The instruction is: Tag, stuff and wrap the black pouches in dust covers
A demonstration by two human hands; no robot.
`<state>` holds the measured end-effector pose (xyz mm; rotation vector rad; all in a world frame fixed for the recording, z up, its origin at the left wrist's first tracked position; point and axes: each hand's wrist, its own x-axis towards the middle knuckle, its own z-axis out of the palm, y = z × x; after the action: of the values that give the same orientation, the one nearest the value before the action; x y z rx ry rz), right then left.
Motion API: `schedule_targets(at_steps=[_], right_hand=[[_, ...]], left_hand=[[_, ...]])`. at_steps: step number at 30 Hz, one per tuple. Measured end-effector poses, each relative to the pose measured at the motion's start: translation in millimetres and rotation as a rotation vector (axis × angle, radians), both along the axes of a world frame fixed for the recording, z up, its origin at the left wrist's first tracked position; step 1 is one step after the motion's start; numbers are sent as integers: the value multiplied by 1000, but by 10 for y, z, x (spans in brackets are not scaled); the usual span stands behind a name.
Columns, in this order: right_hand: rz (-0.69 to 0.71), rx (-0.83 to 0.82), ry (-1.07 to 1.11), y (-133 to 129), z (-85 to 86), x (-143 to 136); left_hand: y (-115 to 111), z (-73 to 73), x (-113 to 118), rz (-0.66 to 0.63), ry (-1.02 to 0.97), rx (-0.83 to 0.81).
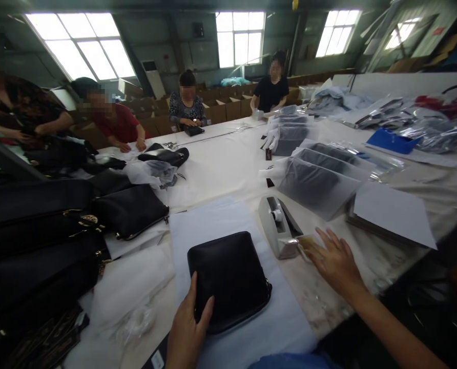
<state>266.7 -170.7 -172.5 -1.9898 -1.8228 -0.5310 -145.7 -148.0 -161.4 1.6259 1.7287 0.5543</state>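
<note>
A black zip bag (228,279) lies flat on white tissue paper (221,218) in front of me. My left hand (190,325) rests against its lower left corner, thumb on the top face and index finger stretched along the side; the other fingers are hidden. To the right, my right hand (332,261) is spread with fingers outstretched. Its fingertips touch a small yellowish pad (307,245) on the table. Just left of that pad stands a grey tape dispenser (278,228). A black tag with a white label (158,360) shows beside my left wrist.
Black bags (132,210) are piled on the left. Frosted plastic sleeves (316,179) stand in rows at the right, near stacked white sheets (395,212). Crumpled clear plastic (436,130) lies farther back. Several co-workers, including a person in red (123,123), work across the table.
</note>
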Motion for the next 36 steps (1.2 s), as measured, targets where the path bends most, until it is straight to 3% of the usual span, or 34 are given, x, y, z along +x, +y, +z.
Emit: schedule_targets(at_steps=[4, 7, 9, 11, 14, 17, 21, 27, 31, 36], right_hand=[[261, 259, 176, 276, 561, -382], [519, 103, 266, 751, 768, -815], [570, -123, 250, 1192, 729, -1096], [511, -379, 187, 1663, 589, -1335], [454, -513, 144, 2263, 315, -1587], [394, -594, 112, 2607, 87, -1709], [393, -605, 64, 2729, -62, -1724], [490, -461, 29, 2751, -73, -1672], [516, -334, 53, 2720, -11, -1662], [549, -182, 90, 2533, 208, -1645]], left_hand=[[-4, -23, 12, 11, -27, 19], [5, -59, -5, 5, -37, 16], [10, -87, -22, -15, -39, 30], [15, -118, -39, -45, -35, 56], [23, -174, -63, -81, -20, 96], [37, -245, -88, -96, -5, 117], [59, -353, -119, -114, -16, 149], [84, -439, -132, -125, -46, 184], [76, -440, -131, -134, -21, 176], [69, -334, -134, -102, 30, 191]])
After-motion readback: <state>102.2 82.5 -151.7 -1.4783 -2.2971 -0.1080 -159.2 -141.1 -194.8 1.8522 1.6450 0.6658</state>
